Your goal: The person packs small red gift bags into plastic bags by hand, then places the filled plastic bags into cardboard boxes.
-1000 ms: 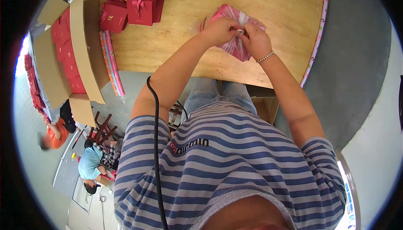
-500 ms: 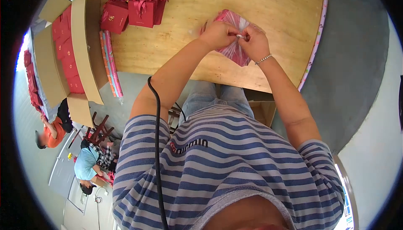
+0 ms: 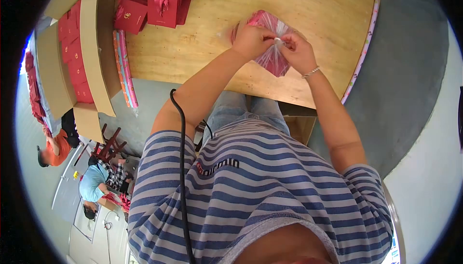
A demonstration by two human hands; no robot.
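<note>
A clear plastic bag (image 3: 274, 62) with red contents lies on the wooden table in front of me, its top gathered into a twisted, whitish neck. My left hand (image 3: 253, 40) pinches this neck from the left, with thumb and forefinger closed on it. From the right, my right hand (image 3: 298, 52) has its fingertips closed at the same neck, a bracelet (image 3: 311, 72) round the wrist. The fingertips of both hands almost meet over the middle of the bag.
Red gift bags (image 3: 163, 11) with ribbons are piled on the table's (image 3: 193, 52) far left. Beside it stands an open cardboard box (image 3: 107, 56) of red bags. Patterned rolls (image 3: 126, 71) line the left edge, another roll (image 3: 360, 49) the right. Two people (image 3: 94, 182) work at lower left.
My right hand has shifted slightly right and down, its fingers straighter at the bag's neck. My left hand stays pinched there. The whole view has moved a little.
</note>
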